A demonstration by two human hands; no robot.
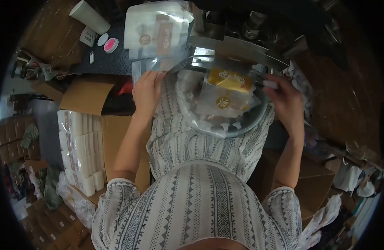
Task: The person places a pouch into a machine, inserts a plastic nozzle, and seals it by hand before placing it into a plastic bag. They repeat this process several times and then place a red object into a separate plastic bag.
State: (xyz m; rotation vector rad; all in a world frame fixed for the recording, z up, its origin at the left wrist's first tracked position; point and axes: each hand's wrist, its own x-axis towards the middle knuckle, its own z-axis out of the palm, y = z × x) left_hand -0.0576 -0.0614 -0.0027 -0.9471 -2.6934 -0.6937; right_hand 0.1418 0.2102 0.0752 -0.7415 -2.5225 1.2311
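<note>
My left hand (147,92) is closed at the lower edge of a clear printed plastic pouch (157,62), its fingertips pinching the film. This pouch overlaps a thick stack of similar pouches (135,21) with brown print. To the right, my right hand (287,100) has its fingers curled beside a basin, with a small white piece (270,84) at the fingertips; I cannot tell what they grip. Pouches with a yellow printed panel (228,81) lie over the round metal basin (233,134) on my lap. Clear plastic film (185,98) lines the basin's left side.
A metal machine plate (229,48) runs behind the basin. On the dark table stand a white cup (90,17) and a pink round tub (111,45). At left, an open carton (83,93) stands near stacked white packs (81,146). Another carton (300,175) is at right.
</note>
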